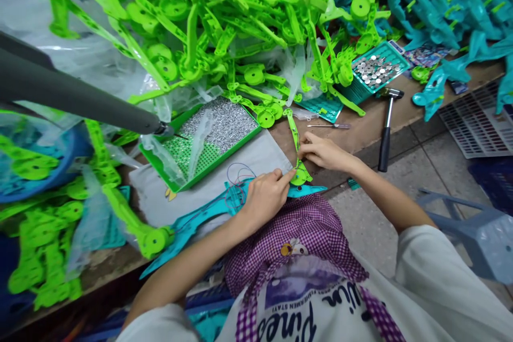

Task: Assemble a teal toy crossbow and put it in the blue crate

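"Green arm (293,129), blue strip (206,209): where are they?"

"Green is right in front of you, by the near edge of the table (367,123). Blue runs on a slant along that edge, partly under your left hand (266,192)."

"What are my fingers doing?"

"Your left ones bend over the strip, and one reaches to the round end of the green arm. I can't tell if they grip or just rest. On your right hand (324,150), thumb and fingers are bunched up close beside the green arm. I can't tell if they pinch it or some tiny thing."

"How do I do this bit well?"

"Hold firm with your left, so nothing slips off the edge. Make small, slow moves with your right. Thin wires (240,164) loop near your left hand, so don't let them snag. Line things up before you push; I think plastic like this could crack."
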A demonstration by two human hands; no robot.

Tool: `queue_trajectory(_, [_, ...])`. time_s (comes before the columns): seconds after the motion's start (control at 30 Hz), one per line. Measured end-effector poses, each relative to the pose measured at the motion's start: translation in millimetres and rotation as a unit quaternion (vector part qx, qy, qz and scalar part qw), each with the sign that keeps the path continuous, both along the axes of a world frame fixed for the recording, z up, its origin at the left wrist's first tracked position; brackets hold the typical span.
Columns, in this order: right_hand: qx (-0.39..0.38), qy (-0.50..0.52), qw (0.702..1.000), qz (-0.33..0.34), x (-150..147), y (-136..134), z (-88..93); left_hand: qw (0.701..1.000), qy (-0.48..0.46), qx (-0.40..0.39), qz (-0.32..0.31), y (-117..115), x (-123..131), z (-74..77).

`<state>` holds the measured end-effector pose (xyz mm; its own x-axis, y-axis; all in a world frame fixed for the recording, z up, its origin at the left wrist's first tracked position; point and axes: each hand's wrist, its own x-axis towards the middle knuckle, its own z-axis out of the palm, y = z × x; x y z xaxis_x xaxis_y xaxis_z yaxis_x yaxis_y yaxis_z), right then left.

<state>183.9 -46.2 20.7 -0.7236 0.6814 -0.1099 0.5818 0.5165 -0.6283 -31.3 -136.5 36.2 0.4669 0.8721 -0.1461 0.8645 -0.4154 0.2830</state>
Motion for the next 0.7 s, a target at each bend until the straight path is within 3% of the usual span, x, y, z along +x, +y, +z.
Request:
queue_trajectory(0.47, [0.039,-0.049,0.998,-0.025,-4.5,-12.5,7.0,0.992,0.104,-0.057,-0.035,3.5,14.2,18.7])
queue_trajectory(0.7, [0.028,-0.046,0.998,-0.044,-6.3,-14.6,7.0,0.995,0.082,-0.048,-0.038,4.6,6.8,10.7])
